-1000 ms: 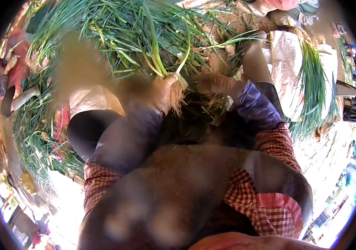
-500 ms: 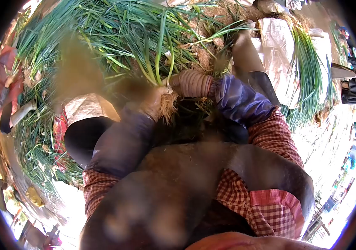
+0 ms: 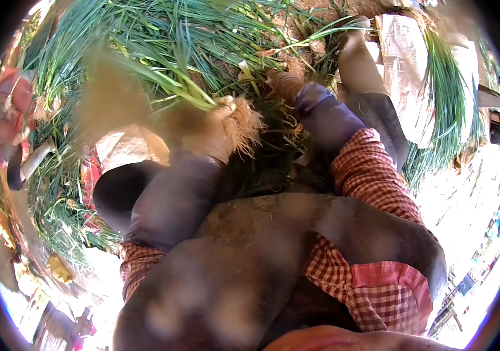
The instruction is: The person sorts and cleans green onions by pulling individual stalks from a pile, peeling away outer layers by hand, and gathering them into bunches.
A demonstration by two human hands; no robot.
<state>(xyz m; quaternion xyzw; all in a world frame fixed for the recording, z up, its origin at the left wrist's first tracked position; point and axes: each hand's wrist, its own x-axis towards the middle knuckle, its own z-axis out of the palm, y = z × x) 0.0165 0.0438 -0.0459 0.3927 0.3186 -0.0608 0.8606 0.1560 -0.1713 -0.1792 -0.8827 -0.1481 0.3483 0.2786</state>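
Note:
My left hand is closed around a small bunch of green onions. Their leaves point up and left, and the stringy pale roots stick out on the right side of the fist. Stretched forward to the edge of the leafy heap, my right hand wears a striped glove. Its fingers are partly hidden and small in view, so their grip is unclear. A pale, withered leaf lies just left of it.
A large heap of green onions spreads ahead. To the right, more green onions lie on a white sack. My boots flank the work spot. A person in red is at the far left.
My right hand has left the bunch and moved forward to the heap. My left hand keeps the green onions, now tilted further left with the roots turned right.

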